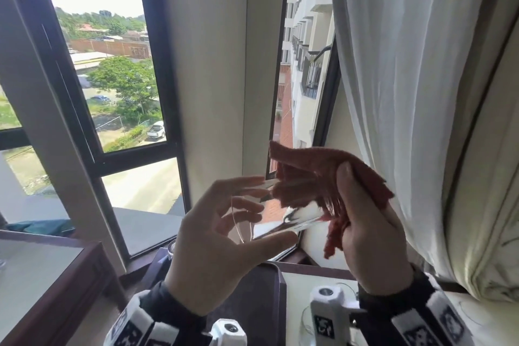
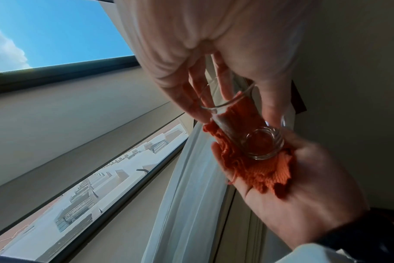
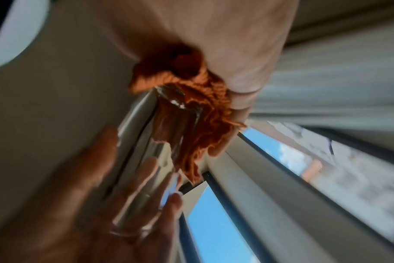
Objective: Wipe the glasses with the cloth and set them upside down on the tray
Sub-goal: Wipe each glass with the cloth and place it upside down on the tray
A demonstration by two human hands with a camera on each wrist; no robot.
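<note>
The wiping step is judged to be in hand: one glass (image 1: 269, 213) is held up in the air on its side, between the two hands, and is not yet set on the tray (image 1: 252, 298). Only a dark corner of the tray is seen below the hands, so what stands on it cannot be told. A second glass (image 1: 306, 326) is seen low down behind the right wrist, just beside the tray; whether it has been wiped cannot be told. So at least the turning over and setting down of the held glass is left.

The left hand (image 1: 222, 244) is curled loosely round the open rim end of the glass, with the thumb under the wall and the fingers (image 2: 192, 99) spread over and behind it. In the left wrist view the thick base of the glass is seen to lie against the orange cloth (image 2: 257, 165), which is spread across the palm of the right hand (image 1: 365, 222). The cloth is gripped there, with the thumb laid over it, and it is wrapped round the base end and part of the wall. The rim end is left bare of cloth.
</note>
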